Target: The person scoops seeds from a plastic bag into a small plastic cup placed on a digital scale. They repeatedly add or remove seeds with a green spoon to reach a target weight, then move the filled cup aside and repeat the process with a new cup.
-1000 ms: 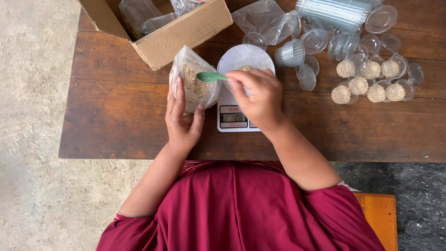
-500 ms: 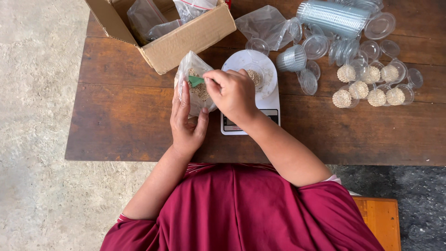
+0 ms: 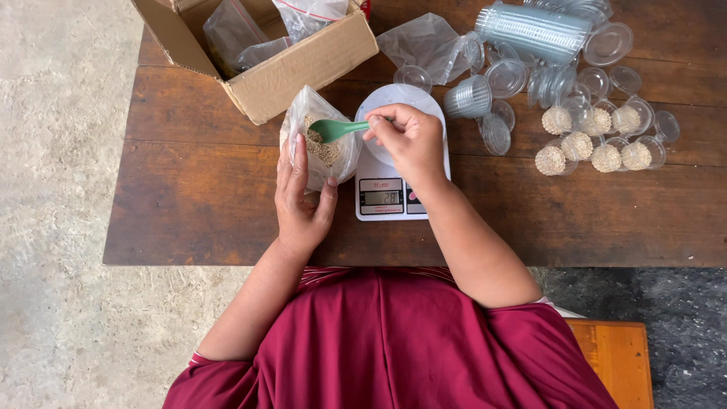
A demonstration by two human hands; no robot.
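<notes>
My left hand (image 3: pixel 301 198) grips a clear plastic bag of small tan grains (image 3: pixel 319 140), held upright on the wooden table (image 3: pixel 227 220). My right hand (image 3: pixel 409 140) pinches the handle of a green plastic spoon (image 3: pixel 337 129), whose bowl hangs at the bag's mouth. Under my right hand a white digital kitchen scale (image 3: pixel 388 195) stands on the table. Its round platform is partly hidden by my hand.
An open cardboard box (image 3: pixel 303 60) with plastic bags sits at the back left. Several small clear cups filled with grains (image 3: pixel 594 140) stand at the right, next to stacks of empty clear cups (image 3: pixel 530 30) and loose lids. An orange stool (image 3: pixel 617 360) shows below right.
My right hand was down at the bag with the spoon inside. Now it has drawn back towards the scale, and the spoon's bowl sits at the bag's mouth.
</notes>
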